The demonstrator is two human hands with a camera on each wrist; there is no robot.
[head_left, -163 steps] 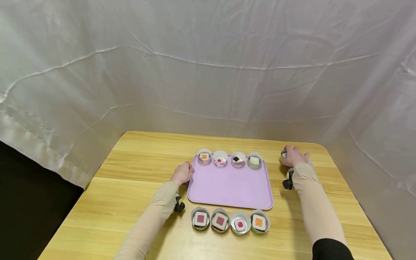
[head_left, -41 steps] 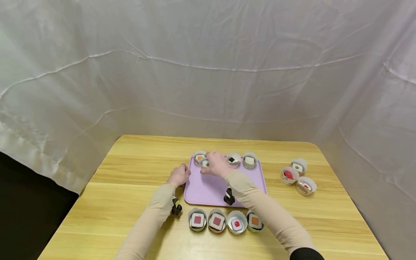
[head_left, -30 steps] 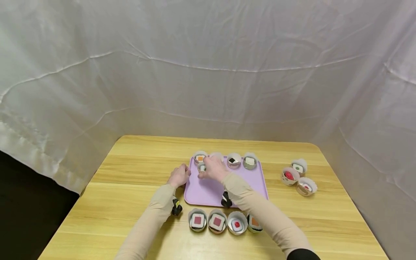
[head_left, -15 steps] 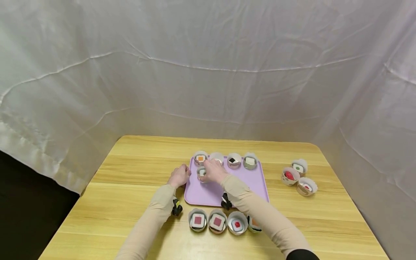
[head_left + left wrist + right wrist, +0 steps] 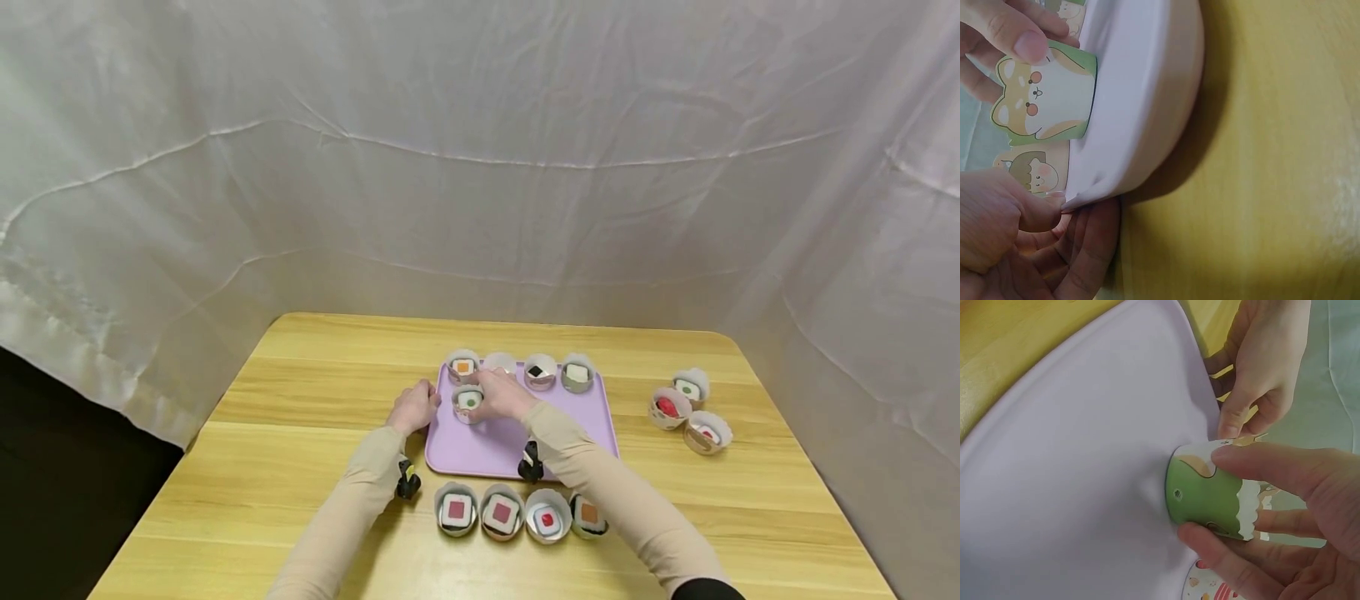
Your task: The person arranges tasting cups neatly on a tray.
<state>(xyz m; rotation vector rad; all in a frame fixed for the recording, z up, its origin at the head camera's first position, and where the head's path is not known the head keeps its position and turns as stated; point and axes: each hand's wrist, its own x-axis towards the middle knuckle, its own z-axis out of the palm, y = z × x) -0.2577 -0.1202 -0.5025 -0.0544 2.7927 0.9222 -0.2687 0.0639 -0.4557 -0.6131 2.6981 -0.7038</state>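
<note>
My left hand (image 5: 414, 407) pinches the left rim of the lilac tray (image 5: 480, 454), thumb above and fingers beneath, as the left wrist view shows. On the tray's left part stands a green paper cup (image 5: 1210, 490) with a cartoon dog (image 5: 1054, 94); a white sushi-like piece with a green centre (image 5: 470, 402) lies in it. My right hand (image 5: 504, 396) has its thumb on one side of this cup and fingers on the other. Behind it, a row of paper cups lines the tray's far edge: orange-centred (image 5: 463, 367), one partly hidden (image 5: 499, 361), black-topped (image 5: 540, 371) and plain white (image 5: 577, 372).
Several filled cups stand in a row before the tray, among them two with dark-pink centres (image 5: 456, 510) (image 5: 502, 514) and one red-centred (image 5: 547, 518). Three more cups, one holding a red piece (image 5: 667, 407), cluster at the right of the wooden table (image 5: 300, 392). Pale curtains surround it.
My right hand has brought the green cup from the right-hand group to the tray and set it before the orange-centred one. It has just shifted slightly right, showing more of the cup.
</note>
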